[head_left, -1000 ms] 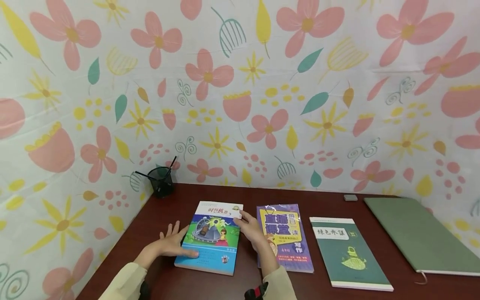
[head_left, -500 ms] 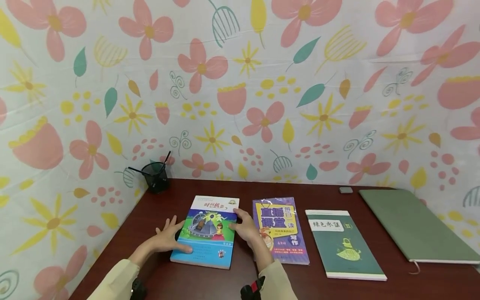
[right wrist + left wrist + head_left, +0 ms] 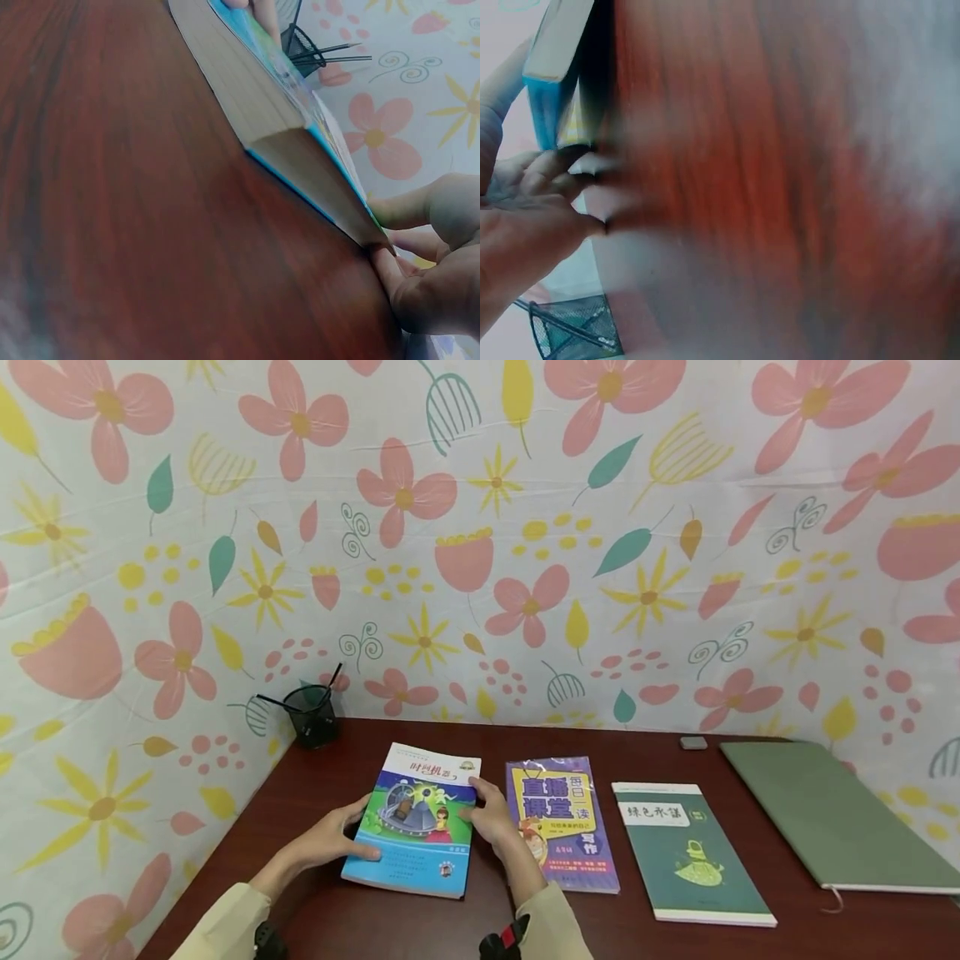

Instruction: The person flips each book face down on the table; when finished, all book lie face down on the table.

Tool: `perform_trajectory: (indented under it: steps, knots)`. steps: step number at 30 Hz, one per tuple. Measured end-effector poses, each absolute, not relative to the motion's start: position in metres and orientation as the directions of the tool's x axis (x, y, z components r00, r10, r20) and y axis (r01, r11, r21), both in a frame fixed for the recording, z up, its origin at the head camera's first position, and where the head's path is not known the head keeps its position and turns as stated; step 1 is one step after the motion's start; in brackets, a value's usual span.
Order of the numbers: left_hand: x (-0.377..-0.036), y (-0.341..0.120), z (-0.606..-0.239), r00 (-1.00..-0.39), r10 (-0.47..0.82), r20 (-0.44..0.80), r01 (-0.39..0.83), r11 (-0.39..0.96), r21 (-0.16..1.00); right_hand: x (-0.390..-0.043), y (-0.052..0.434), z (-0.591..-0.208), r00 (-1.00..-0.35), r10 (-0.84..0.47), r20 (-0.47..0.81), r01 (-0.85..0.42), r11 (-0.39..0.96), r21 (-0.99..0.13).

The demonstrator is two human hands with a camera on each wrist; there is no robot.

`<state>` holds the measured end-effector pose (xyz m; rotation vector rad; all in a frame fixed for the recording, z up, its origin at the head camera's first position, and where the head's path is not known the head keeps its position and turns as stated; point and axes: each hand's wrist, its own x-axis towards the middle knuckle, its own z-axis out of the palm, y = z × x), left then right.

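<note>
Two hands lift a blue book off a red-brown table

The left hand (image 3: 330, 839) curls round the book's (image 3: 420, 818) left edge, thumb on the cover; the right hand (image 3: 495, 814) pinches its right edge, beside a purple book (image 3: 562, 822); table (image 3: 450, 927) under it

A dark red-brown wooden worktop (image 3: 420, 927) sits against the flowered wall. At its far left corner stands a black mesh pen cup (image 3: 312, 714). In a row from left to right lie a blue picture book (image 3: 416, 820), a purple book (image 3: 561, 820), a green-covered book (image 3: 686, 852) and a large plain green notebook (image 3: 825, 814). A small grey eraser (image 3: 693, 742) lies near the wall.
</note>
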<state>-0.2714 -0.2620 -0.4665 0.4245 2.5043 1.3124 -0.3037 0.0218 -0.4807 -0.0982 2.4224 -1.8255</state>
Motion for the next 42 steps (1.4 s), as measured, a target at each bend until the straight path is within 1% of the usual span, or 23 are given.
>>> perform_trajectory:
  steps: [4, 8, 11, 16, 22, 25, 30, 34, 42]
  knots:
    - [-0.269, -0.263, -0.464, -0.923, 0.375, -0.092, 0.106, 0.475, 0.873, -0.305, 0.017, -0.482, -0.994, -0.102, -0.047, 0.017, 0.276, -0.961]
    - [-0.264, -0.262, -0.459, -0.935, 0.347, -0.078, 0.057, 0.363, 0.93, -0.305, 0.012, -0.484, -0.996, -0.087, -0.026, -0.001, 0.299, -0.954]
    - [-0.261, -0.255, -0.452, -0.945, 0.32, -0.071, 0.019, 0.269, 0.963, -0.305, 0.01, -0.485, -0.998, -0.063, -0.011, -0.01, 0.319, -0.948]
    - [-0.26, -0.237, -0.437, -0.962, 0.264, -0.074, -0.032, 0.161, 0.987, -0.305, 0.013, -0.483, -0.999, -0.052, 0.001, -0.017, 0.311, -0.95]
    - [-0.256, -0.214, -0.419, -0.977, 0.212, -0.013, 0.016, 0.135, 0.991, -0.308, 0.019, -0.484, -0.999, -0.05, 0.02, -0.032, 0.266, -0.963]
    - [-0.254, -0.204, -0.413, -0.987, 0.158, 0.012, 0.033, 0.132, 0.991, -0.309, 0.019, -0.488, -0.996, -0.063, 0.064, -0.078, 0.252, -0.965]
    - [-0.251, -0.184, -0.406, -0.996, 0.081, 0.04, 0.051, 0.135, 0.99, -0.305, 0.017, -0.485, -0.987, -0.087, 0.134, -0.154, 0.291, -0.944]
    - [-0.248, -0.171, -0.4, -0.995, 0.089, 0.049, 0.06, 0.125, 0.99, -0.3, 0.017, -0.476, -0.984, -0.132, 0.119, -0.154, 0.29, -0.944]
    - [-0.242, -0.153, -0.39, -0.985, 0.161, 0.064, 0.08, 0.1, 0.992, -0.295, 0.018, -0.45, -0.969, -0.226, 0.101, -0.129, 0.113, -0.985]
